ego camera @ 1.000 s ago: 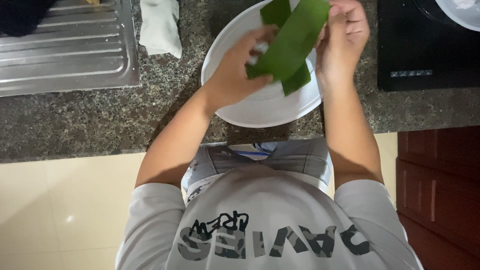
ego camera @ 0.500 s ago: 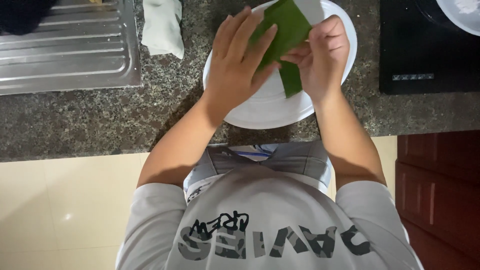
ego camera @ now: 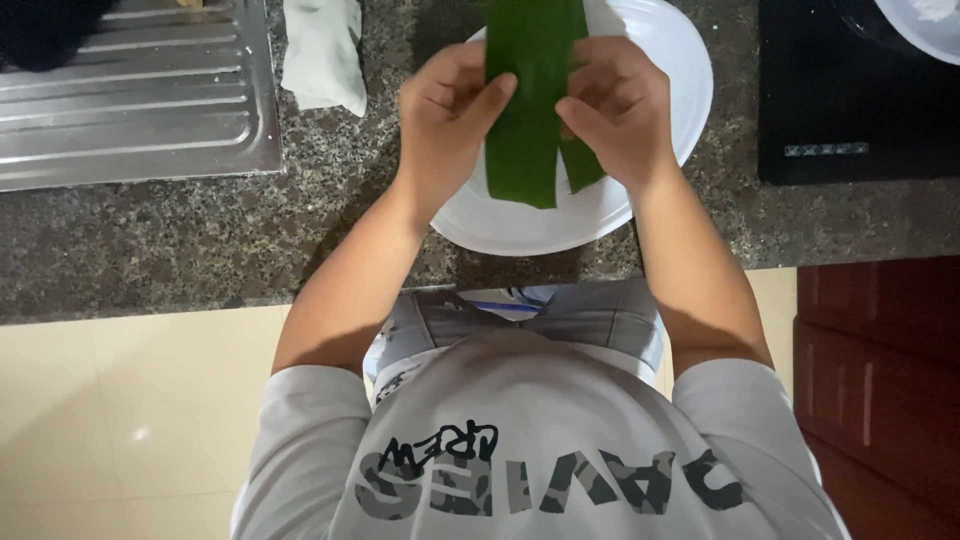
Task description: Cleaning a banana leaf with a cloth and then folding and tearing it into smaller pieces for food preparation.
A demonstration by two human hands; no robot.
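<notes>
Fingers of left hand [ego camera: 445, 115], right hand [ego camera: 620, 110] pinch green leaf [ego camera: 525, 110] | over white plate [ego camera: 680, 60] | probably folded

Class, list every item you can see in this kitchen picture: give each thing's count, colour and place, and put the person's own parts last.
green leaf strip: one, dark green, held over the plate, with a second narrower piece behind it
white plate: one, white, on the counter under the leaf
granite counter: one, speckled grey-brown, across the top half
sink drainboard: one, steel, ribbed, top left
folded cloth: one, pale grey-white, beside the drainboard
cooktop: one, black, top right
dish: one, white, on the cooktop corner, mostly cut off
cabinet: one, dark red-brown, lower right
floor: cream, lower left
left hand: gripping the leaf's left edge
right hand: gripping the leaf's right edge
</notes>
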